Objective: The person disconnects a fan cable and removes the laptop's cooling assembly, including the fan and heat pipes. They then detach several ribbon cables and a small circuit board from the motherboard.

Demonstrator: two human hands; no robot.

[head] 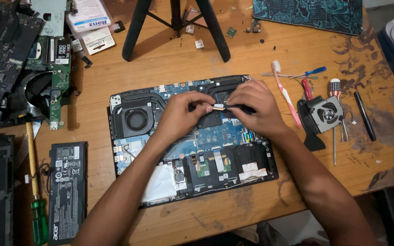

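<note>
Both hands — left hand [178, 114], right hand [251, 107] — are pinching a copper heat pipe [218, 107] over the opened laptop [160, 177]; careless prying is risking bending it.

- Black laptop battery [67, 189] lying flat at left.
- Green-handled screwdriver [36, 200] just beside it.
- Loose cooling fan [325, 114] at right.
- Pink-and-white toothbrush [286, 93] nearby.
- Black tripod legs [174, 25] standing on wooden table [261, 59].
</note>
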